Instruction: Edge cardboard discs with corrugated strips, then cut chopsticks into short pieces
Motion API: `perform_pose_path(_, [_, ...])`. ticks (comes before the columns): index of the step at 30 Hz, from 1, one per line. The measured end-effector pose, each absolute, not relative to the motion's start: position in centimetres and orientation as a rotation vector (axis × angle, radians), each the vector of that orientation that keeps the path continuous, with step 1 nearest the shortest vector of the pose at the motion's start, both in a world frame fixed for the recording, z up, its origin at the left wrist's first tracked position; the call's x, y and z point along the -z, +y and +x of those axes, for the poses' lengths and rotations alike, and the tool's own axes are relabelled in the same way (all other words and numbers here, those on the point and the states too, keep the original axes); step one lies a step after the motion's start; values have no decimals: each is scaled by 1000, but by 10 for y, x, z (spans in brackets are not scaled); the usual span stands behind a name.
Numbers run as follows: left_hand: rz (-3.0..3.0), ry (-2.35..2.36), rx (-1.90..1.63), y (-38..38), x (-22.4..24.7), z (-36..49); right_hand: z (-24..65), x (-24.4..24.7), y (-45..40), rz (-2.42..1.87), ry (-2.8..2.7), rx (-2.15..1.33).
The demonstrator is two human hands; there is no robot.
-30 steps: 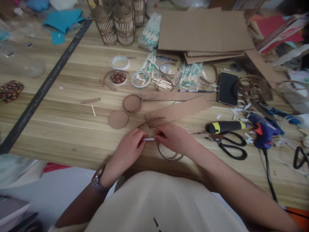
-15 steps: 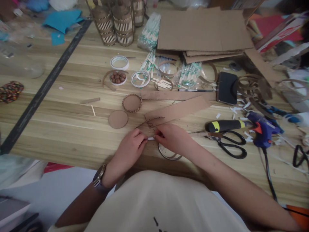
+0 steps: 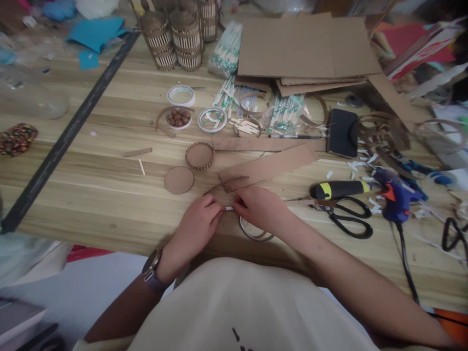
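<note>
My left hand [image 3: 201, 217] and my right hand [image 3: 258, 207] pinch a small white strip [image 3: 229, 208] between them, close to the table's near edge. Only its short middle part shows; the fingers hide the ends. Just beyond the fingertips lies a thin corrugated cardboard strip [image 3: 219, 184], partly over a wide flat cardboard strip [image 3: 270, 168]. Under my right wrist a roll of tape [image 3: 256, 233] is half covered. A cardboard disc [image 3: 179, 180] and a second disc with a corrugated rim [image 3: 200, 155] rest to the left of the strips.
Scissors [image 3: 353, 226], a box cutter [image 3: 341, 189] and a blue glue gun [image 3: 397, 200] with its cord lie at the right. Farther back are a phone [image 3: 342, 132], stacked cardboard [image 3: 307, 48], a dish of brown balls [image 3: 179, 117] and stick-walled cylinders [image 3: 186, 39]. A long black ruler [image 3: 73, 126] crosses the left.
Both hands keep their pinch on the white strip, with hardly any movement. The whole view has shifted very slightly.
</note>
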State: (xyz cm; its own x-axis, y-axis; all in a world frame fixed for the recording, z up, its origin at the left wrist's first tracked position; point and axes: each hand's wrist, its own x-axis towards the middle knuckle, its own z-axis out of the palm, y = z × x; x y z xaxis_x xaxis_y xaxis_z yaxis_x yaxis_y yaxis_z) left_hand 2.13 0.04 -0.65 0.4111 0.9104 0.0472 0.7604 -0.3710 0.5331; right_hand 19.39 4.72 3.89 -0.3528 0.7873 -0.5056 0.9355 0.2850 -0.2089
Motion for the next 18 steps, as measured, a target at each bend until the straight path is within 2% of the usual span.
perform_pose_path(11, [2466,1520,-440,-7,-4,11,193,-38,47,1566,2267,678])
perform_pose_path(18, [2501,1318,-495,2,7,30,196,-36,47,1530,2316,691])
